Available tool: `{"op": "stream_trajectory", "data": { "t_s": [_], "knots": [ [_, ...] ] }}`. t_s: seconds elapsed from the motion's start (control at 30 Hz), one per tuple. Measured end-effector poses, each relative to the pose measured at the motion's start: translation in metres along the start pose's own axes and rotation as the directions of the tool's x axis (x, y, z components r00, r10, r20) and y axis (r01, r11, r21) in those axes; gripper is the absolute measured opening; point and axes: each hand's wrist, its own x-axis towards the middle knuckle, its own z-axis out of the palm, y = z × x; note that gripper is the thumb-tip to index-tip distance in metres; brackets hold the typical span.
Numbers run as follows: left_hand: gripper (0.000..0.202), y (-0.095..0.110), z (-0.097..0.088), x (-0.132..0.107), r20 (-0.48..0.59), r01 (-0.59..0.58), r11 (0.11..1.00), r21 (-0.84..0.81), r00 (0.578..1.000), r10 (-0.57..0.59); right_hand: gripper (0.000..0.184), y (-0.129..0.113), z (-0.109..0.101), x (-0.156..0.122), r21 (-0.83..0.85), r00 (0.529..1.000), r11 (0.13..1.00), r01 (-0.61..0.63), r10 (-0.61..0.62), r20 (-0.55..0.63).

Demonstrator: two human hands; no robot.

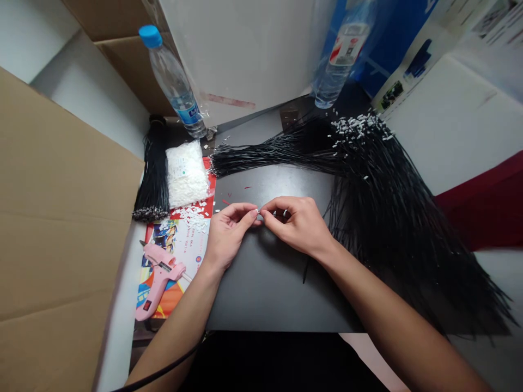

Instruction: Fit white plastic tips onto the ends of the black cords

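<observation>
My left hand (229,231) and my right hand (296,223) meet fingertip to fingertip over the dark table (265,288). Both are pinched on a tiny white piece (259,213). A thin black wire (304,270) runs down from under my right hand. A large heap of black wires with small white ends (379,179) spreads to the right of my right hand. A bag of small white pieces (187,173) lies to the upper left of my left hand, with loose white pieces (192,213) scattered below it.
A pink glue gun (158,279) rests on a colourful printed sheet at the left. A bound bundle of black wires (154,174) lies beside the bag. Two water bottles (174,81) (341,54) stand at the back. A cardboard sheet (53,228) fills the left side.
</observation>
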Motion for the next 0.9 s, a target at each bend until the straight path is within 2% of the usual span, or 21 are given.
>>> {"op": "stream_trajectory", "data": {
  "t_s": [0.2,0.4,0.6,0.77,0.9],
  "knots": [
    [0.024,-0.0006,0.0012,-0.0013,-0.005,-0.095,0.993,0.073,0.995,0.095,0.014,-0.0010,-0.0002,-0.0003,-0.036,1.000,0.999,-0.013,0.013,0.007],
    [0.018,0.0008,0.0029,-0.0032,-0.008,-0.113,0.985,0.131,0.993,0.116,0.015,-0.0020,0.0001,-0.0008,-0.064,0.998,0.996,-0.055,0.055,0.006],
    [0.015,0.0016,0.0065,-0.0062,-0.043,-0.154,0.976,0.156,0.986,0.163,0.014,-0.0055,0.0027,-0.0014,-0.021,0.994,0.994,-0.110,0.110,-0.003],
    [0.019,-0.0006,0.0070,-0.0053,-0.066,-0.158,0.979,0.125,0.984,0.167,0.015,-0.0063,0.0083,-0.0025,0.037,0.991,0.991,-0.127,0.128,-0.040],
    [0.021,-0.0008,0.0048,-0.0020,-0.057,-0.113,0.992,0.049,0.992,0.116,0.017,-0.0039,0.0086,-0.0018,0.067,0.992,0.990,-0.121,0.123,-0.021]
  ]
}}
